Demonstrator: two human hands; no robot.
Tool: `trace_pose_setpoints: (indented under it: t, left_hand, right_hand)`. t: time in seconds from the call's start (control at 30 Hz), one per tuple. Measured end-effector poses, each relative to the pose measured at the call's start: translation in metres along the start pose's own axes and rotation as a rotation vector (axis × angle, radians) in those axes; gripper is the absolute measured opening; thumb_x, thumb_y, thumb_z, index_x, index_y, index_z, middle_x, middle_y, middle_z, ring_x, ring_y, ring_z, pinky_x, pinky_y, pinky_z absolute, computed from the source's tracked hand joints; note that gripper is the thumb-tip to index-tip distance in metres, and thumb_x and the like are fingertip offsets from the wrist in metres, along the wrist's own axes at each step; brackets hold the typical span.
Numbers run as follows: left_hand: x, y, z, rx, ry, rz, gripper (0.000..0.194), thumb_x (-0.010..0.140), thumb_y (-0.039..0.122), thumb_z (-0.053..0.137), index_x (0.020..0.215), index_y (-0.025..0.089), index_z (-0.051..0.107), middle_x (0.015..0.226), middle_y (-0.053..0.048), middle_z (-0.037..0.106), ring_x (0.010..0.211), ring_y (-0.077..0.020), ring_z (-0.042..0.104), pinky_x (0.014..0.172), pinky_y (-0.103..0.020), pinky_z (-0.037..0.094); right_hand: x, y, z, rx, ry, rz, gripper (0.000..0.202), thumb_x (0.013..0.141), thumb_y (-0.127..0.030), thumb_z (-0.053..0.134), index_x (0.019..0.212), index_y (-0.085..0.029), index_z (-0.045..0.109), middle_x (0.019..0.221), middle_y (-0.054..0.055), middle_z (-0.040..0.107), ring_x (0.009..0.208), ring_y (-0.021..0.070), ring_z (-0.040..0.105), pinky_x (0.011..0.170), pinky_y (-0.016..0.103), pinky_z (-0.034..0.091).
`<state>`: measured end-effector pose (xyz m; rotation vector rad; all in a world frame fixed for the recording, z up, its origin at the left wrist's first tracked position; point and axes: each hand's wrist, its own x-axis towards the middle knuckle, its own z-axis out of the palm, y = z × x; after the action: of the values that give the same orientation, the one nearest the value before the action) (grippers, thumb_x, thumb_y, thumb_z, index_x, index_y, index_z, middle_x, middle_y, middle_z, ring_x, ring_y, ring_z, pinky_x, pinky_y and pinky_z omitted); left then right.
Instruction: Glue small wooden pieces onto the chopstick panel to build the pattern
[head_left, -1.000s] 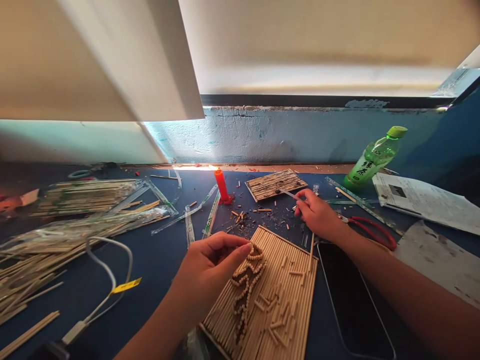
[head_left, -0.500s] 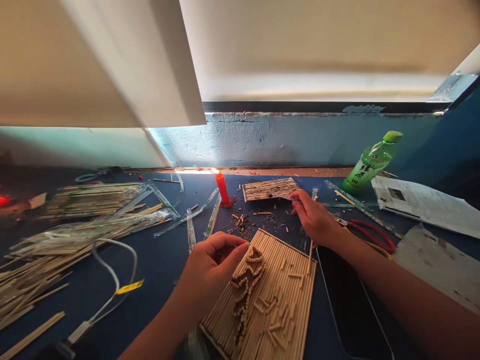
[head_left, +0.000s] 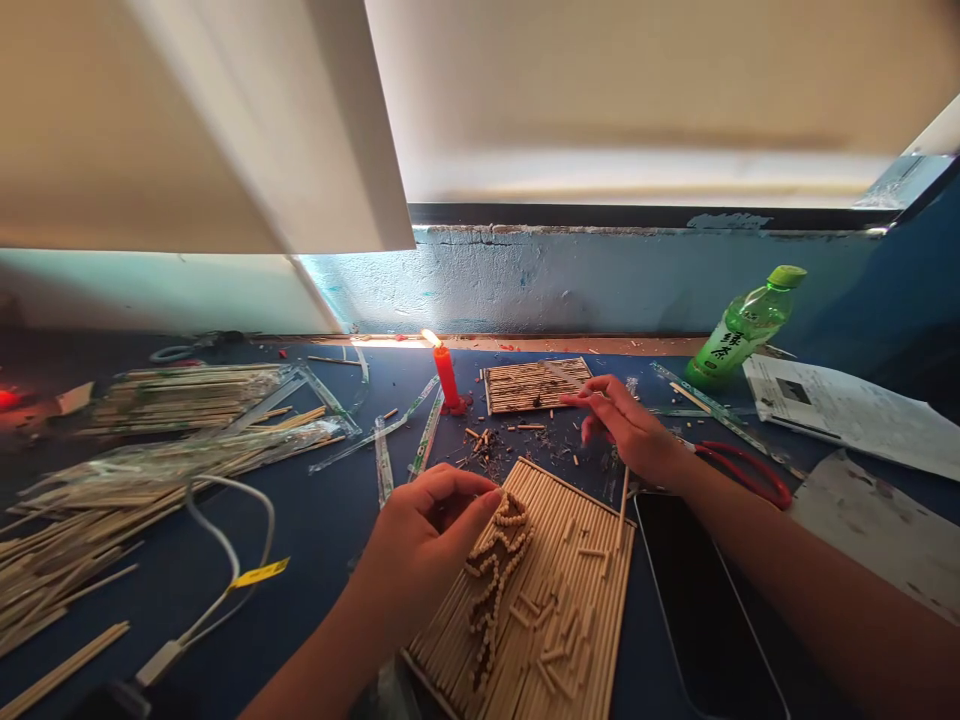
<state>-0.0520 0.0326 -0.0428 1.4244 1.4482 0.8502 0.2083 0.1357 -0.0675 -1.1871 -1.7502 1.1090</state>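
Note:
My left hand point(head_left: 431, 530) is closed in a pinch over the upper left of a panel of wooden sticks point(head_left: 574, 510). Its fingertips meet at the top of a tree-shaped outline made of small round pieces point(head_left: 495, 580); what they pinch is too small to make out. Several short cut stick pieces point(head_left: 559, 640) lie loose on the panel's right half. My right hand point(head_left: 619, 425) grips a thin flat blade point(head_left: 562, 375), its tip over a smaller stick panel point(head_left: 517, 388) with dark smudges. A lit red candle point(head_left: 445, 378) stands left of that small panel.
Bundles of sticks in plastic wrap point(head_left: 187, 400) and a white cable point(head_left: 225, 590) lie on the left. On the right are a phone point(head_left: 709, 610), red-handled pliers point(head_left: 750, 475), a green bottle point(head_left: 739, 335) and papers point(head_left: 847, 410). Crumbs and scraps point(head_left: 487, 450) litter the middle.
My right hand has shifted slightly, and the blade now points up and left across the small panel, whose dark blob at the blade tip no longer shows. My left hand stays almost still.

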Motion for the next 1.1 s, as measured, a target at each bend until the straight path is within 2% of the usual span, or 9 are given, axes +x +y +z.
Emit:
trace_pose_setpoints:
  t: [0.13,0.27,0.43,0.53,0.67,0.77,0.9,1.0,1.1]
  left_hand:
    - [-0.001,0.001,0.000,-0.011,0.003,0.011,0.031,0.086,0.048,0.064,0.090,0.018,0.072,0.075,-0.003,0.062,0.066,-0.0162,0.054,0.057,-0.028,0.040]
    - [-0.002,0.003,0.000,-0.013,0.007,0.015,0.030,0.086,0.047,0.063,0.088,0.019,0.072,0.077,-0.004,0.063,0.067,-0.0166,0.056,0.059,-0.029,0.042]
    - [-0.001,0.001,0.000,-0.023,0.052,0.050,0.028,0.087,0.046,0.064,0.085,0.020,0.074,0.075,-0.002,0.063,0.065,-0.0146,0.052,0.058,-0.028,0.040]
    - [0.001,-0.003,0.000,-0.100,0.076,0.028,0.027,0.084,0.047,0.068,0.085,0.020,0.075,0.072,-0.002,0.065,0.064,-0.0143,0.052,0.058,-0.027,0.039]
    - [0.003,-0.006,-0.001,-0.185,0.063,-0.006,0.027,0.080,0.046,0.073,0.089,0.020,0.076,0.071,-0.003,0.069,0.064,-0.0144,0.055,0.057,-0.026,0.040]
    - [0.003,-0.004,-0.003,-0.241,0.068,-0.021,0.024,0.079,0.042,0.074,0.089,0.019,0.074,0.077,-0.003,0.071,0.069,-0.0147,0.059,0.062,-0.026,0.044]
    - [0.002,0.000,-0.004,-0.298,0.075,-0.024,0.021,0.080,0.037,0.074,0.087,0.017,0.071,0.076,-0.001,0.069,0.069,-0.0134,0.059,0.063,-0.025,0.045]
    - [0.002,-0.002,-0.004,-0.349,0.082,-0.008,0.019,0.081,0.034,0.072,0.091,0.018,0.069,0.082,-0.002,0.070,0.073,-0.0142,0.062,0.066,-0.026,0.046]
    - [0.002,-0.003,-0.003,-0.383,0.086,0.014,0.020,0.082,0.033,0.071,0.094,0.018,0.068,0.086,-0.003,0.071,0.080,-0.0161,0.064,0.071,-0.027,0.048]
  right_hand:
    - [-0.001,-0.023,-0.008,0.268,0.097,-0.037,0.019,0.098,-0.044,0.042,0.104,-0.026,0.045,0.096,0.001,0.064,0.057,0.0093,0.047,0.057,0.025,0.042]
    - [-0.001,-0.035,-0.020,0.218,0.156,-0.027,0.025,0.094,-0.046,0.051,0.105,-0.024,0.056,0.067,-0.003,0.048,0.053,0.0104,0.039,0.045,0.023,0.030]
    - [0.014,-0.043,-0.017,0.117,0.127,-0.068,0.030,0.095,-0.049,0.051,0.101,-0.022,0.063,0.062,-0.005,0.038,0.052,0.0102,0.033,0.045,0.025,0.026]
    - [0.032,-0.065,-0.012,0.139,0.122,-0.154,0.029,0.096,-0.048,0.049,0.097,-0.023,0.064,0.061,-0.004,0.038,0.050,0.0102,0.032,0.043,0.025,0.025]
    - [0.058,-0.106,-0.014,0.174,0.253,-0.350,0.025,0.097,-0.044,0.047,0.092,-0.025,0.063,0.058,-0.005,0.033,0.047,0.0104,0.030,0.043,0.026,0.026]
    - [0.067,-0.121,-0.007,-0.059,0.236,-0.392,0.031,0.098,-0.045,0.043,0.093,-0.024,0.065,0.057,-0.004,0.038,0.046,0.0103,0.031,0.044,0.027,0.026]
    - [0.068,-0.108,0.019,-0.523,0.063,-0.402,0.029,0.097,-0.038,0.046,0.098,-0.020,0.069,0.068,0.003,0.062,0.056,0.0133,0.050,0.056,0.030,0.036]
    - [0.071,-0.092,0.036,-0.662,0.034,-0.452,0.028,0.098,-0.033,0.044,0.103,-0.020,0.068,0.090,0.009,0.073,0.080,0.0193,0.063,0.070,0.033,0.041]
    - [0.076,-0.084,0.045,-0.712,0.045,-0.433,0.031,0.099,-0.033,0.041,0.105,-0.018,0.068,0.096,0.011,0.074,0.089,0.0222,0.065,0.073,0.033,0.041]
